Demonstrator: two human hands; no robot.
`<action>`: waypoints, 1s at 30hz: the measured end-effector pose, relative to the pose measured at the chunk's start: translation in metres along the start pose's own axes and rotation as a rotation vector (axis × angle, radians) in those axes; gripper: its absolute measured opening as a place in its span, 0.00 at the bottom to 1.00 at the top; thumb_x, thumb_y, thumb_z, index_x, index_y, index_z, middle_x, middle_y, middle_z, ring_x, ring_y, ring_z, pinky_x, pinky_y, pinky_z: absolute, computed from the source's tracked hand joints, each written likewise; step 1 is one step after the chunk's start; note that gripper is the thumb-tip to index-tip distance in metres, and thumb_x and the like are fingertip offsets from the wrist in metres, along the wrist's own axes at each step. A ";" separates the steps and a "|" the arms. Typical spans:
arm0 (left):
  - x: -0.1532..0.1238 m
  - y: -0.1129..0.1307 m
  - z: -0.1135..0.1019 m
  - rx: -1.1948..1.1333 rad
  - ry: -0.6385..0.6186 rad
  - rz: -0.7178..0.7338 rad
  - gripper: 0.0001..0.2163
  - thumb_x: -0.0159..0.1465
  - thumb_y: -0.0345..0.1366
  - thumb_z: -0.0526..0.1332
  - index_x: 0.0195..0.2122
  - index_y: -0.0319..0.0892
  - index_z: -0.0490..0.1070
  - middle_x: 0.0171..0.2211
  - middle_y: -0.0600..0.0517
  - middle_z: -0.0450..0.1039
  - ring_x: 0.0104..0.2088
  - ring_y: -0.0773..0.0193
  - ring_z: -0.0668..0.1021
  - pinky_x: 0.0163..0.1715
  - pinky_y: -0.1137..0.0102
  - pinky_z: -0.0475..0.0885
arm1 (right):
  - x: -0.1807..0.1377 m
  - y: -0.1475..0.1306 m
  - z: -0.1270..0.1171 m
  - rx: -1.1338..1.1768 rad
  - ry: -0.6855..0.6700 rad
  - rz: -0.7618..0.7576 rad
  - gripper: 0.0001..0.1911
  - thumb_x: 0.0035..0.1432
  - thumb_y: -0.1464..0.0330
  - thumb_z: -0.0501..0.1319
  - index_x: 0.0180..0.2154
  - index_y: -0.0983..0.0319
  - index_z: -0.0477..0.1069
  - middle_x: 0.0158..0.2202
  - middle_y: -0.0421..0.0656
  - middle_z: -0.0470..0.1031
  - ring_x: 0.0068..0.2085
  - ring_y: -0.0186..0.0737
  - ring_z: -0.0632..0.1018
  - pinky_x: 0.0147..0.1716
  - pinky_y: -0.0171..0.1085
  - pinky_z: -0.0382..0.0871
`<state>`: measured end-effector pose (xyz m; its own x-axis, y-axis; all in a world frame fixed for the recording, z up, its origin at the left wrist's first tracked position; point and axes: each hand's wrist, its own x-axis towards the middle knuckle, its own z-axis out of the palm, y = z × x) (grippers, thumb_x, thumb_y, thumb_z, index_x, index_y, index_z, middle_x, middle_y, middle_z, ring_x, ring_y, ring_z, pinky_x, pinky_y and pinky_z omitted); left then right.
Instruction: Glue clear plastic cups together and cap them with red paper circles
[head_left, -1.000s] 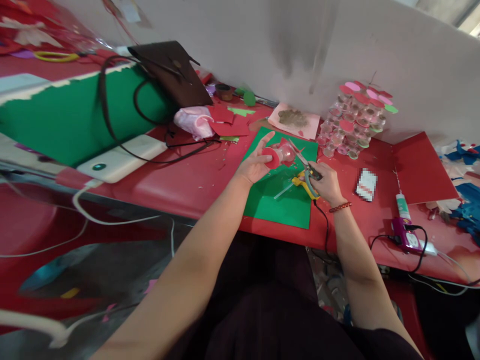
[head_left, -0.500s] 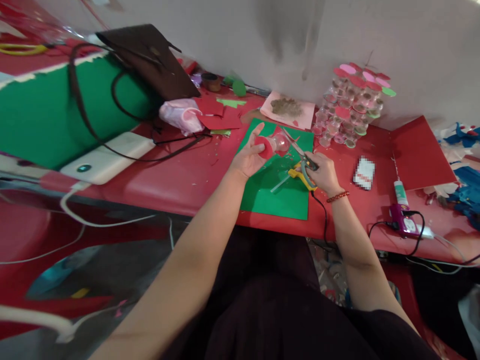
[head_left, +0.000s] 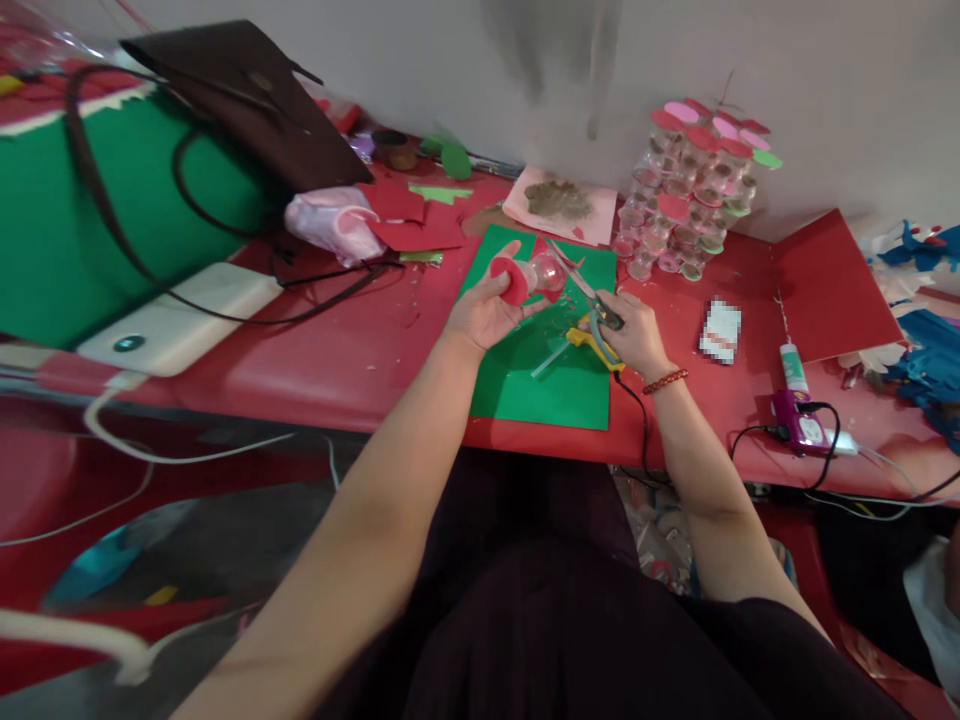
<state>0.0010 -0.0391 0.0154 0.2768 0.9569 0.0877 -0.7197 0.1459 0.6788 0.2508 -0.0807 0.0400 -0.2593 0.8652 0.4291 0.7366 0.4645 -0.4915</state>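
Note:
My left hand (head_left: 480, 312) grips a small clear plastic cup (head_left: 541, 272) that lies on its side, with a red paper disc (head_left: 512, 282) over its mouth. My right hand (head_left: 634, 332) is closed round the handles of a pair of scissors (head_left: 589, 293), whose blades point up and left toward the cup. Both hands are over a green paper sheet (head_left: 551, 380) on the red table (head_left: 360, 350). A yellow glue gun (head_left: 592, 345) lies on the sheet just under my right hand.
A stack of clear cups with pink, red and green lids (head_left: 694, 195) stands at the back. A red sheet (head_left: 829, 285), a glue tube (head_left: 791, 368) and a purple plug (head_left: 799, 430) lie right. A brown bag (head_left: 247, 100) and a green roll (head_left: 90, 220) lie left.
The view has shifted, so everything sits a little further left and higher. My hands keep the same hold on the cup and the scissors.

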 end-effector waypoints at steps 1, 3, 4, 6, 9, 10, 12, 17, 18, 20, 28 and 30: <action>0.000 0.000 -0.001 0.006 -0.008 0.005 0.27 0.64 0.42 0.69 0.64 0.54 0.68 0.49 0.50 0.81 0.58 0.50 0.81 0.58 0.49 0.77 | 0.000 0.001 0.000 0.003 0.001 0.000 0.21 0.60 0.58 0.71 0.50 0.63 0.80 0.35 0.43 0.74 0.33 0.38 0.73 0.37 0.37 0.68; 0.001 -0.001 -0.004 0.020 -0.027 0.018 0.25 0.63 0.41 0.69 0.62 0.53 0.70 0.48 0.51 0.81 0.58 0.51 0.81 0.57 0.50 0.77 | 0.000 0.001 0.001 0.015 0.003 -0.003 0.20 0.60 0.58 0.71 0.50 0.62 0.80 0.34 0.43 0.74 0.33 0.38 0.72 0.38 0.37 0.68; 0.001 -0.001 -0.005 0.024 -0.036 0.025 0.24 0.62 0.40 0.69 0.60 0.52 0.71 0.48 0.51 0.81 0.58 0.51 0.81 0.57 0.52 0.78 | 0.000 0.001 0.001 0.020 0.004 -0.006 0.20 0.60 0.57 0.71 0.49 0.62 0.80 0.34 0.43 0.75 0.33 0.39 0.72 0.38 0.37 0.68; 0.002 -0.002 -0.007 0.030 -0.045 0.032 0.24 0.61 0.39 0.70 0.59 0.51 0.72 0.46 0.51 0.80 0.57 0.52 0.81 0.56 0.54 0.78 | 0.000 0.000 0.000 0.025 0.003 -0.011 0.20 0.60 0.57 0.71 0.49 0.61 0.80 0.34 0.43 0.75 0.34 0.39 0.73 0.38 0.37 0.68; 0.004 -0.003 -0.009 0.036 -0.030 0.035 0.26 0.61 0.41 0.70 0.61 0.53 0.70 0.46 0.52 0.80 0.54 0.54 0.82 0.55 0.55 0.78 | 0.000 -0.005 -0.002 0.021 -0.020 -0.013 0.18 0.60 0.57 0.71 0.46 0.62 0.80 0.32 0.43 0.76 0.33 0.39 0.72 0.37 0.36 0.67; 0.004 -0.003 -0.009 0.039 -0.021 0.035 0.27 0.61 0.41 0.70 0.62 0.54 0.69 0.46 0.52 0.80 0.53 0.54 0.82 0.55 0.56 0.78 | 0.000 -0.006 -0.003 0.020 -0.031 -0.011 0.17 0.61 0.57 0.70 0.45 0.62 0.80 0.32 0.43 0.75 0.32 0.38 0.72 0.36 0.36 0.66; 0.005 -0.003 -0.009 0.042 -0.011 0.035 0.29 0.62 0.42 0.70 0.64 0.54 0.67 0.46 0.52 0.80 0.52 0.56 0.83 0.55 0.57 0.78 | 0.000 -0.009 -0.005 0.021 -0.047 -0.009 0.15 0.62 0.58 0.69 0.43 0.62 0.79 0.31 0.42 0.75 0.31 0.36 0.71 0.35 0.35 0.64; 0.004 -0.003 -0.008 0.026 -0.027 0.028 0.31 0.62 0.43 0.71 0.66 0.55 0.65 0.44 0.53 0.80 0.50 0.58 0.83 0.55 0.58 0.77 | 0.000 -0.011 -0.007 0.017 -0.056 -0.020 0.13 0.65 0.57 0.66 0.40 0.61 0.78 0.29 0.41 0.75 0.31 0.37 0.72 0.34 0.35 0.62; 0.004 -0.002 -0.007 0.019 -0.027 0.027 0.31 0.61 0.42 0.71 0.65 0.55 0.66 0.43 0.53 0.80 0.49 0.58 0.84 0.55 0.58 0.77 | 0.000 -0.010 -0.007 0.017 -0.054 -0.019 0.14 0.65 0.56 0.66 0.40 0.61 0.78 0.29 0.42 0.76 0.31 0.37 0.72 0.34 0.35 0.63; 0.003 -0.001 -0.005 0.003 -0.024 0.024 0.30 0.61 0.39 0.71 0.64 0.55 0.67 0.42 0.54 0.80 0.46 0.59 0.84 0.53 0.60 0.78 | 0.000 -0.010 -0.008 0.025 -0.050 -0.017 0.16 0.66 0.54 0.65 0.40 0.61 0.79 0.30 0.43 0.77 0.32 0.38 0.73 0.34 0.35 0.64; 0.001 0.002 0.001 -0.015 -0.006 0.010 0.31 0.61 0.37 0.71 0.65 0.54 0.67 0.36 0.56 0.78 0.43 0.61 0.83 0.50 0.62 0.78 | -0.001 -0.014 -0.008 0.092 0.006 0.020 0.19 0.65 0.50 0.63 0.38 0.59 0.78 0.30 0.42 0.78 0.31 0.39 0.76 0.35 0.37 0.68; 0.001 0.002 0.000 -0.016 0.007 0.006 0.29 0.61 0.36 0.71 0.63 0.53 0.68 0.36 0.56 0.78 0.43 0.61 0.83 0.51 0.61 0.78 | -0.001 -0.012 -0.008 0.092 0.092 0.071 0.19 0.64 0.50 0.64 0.39 0.59 0.77 0.29 0.42 0.77 0.31 0.39 0.75 0.35 0.38 0.69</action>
<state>-0.0002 -0.0375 0.0175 0.2682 0.9595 0.0867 -0.7316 0.1443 0.6663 0.2468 -0.0888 0.0512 -0.1465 0.8776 0.4564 0.6900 0.4213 -0.5886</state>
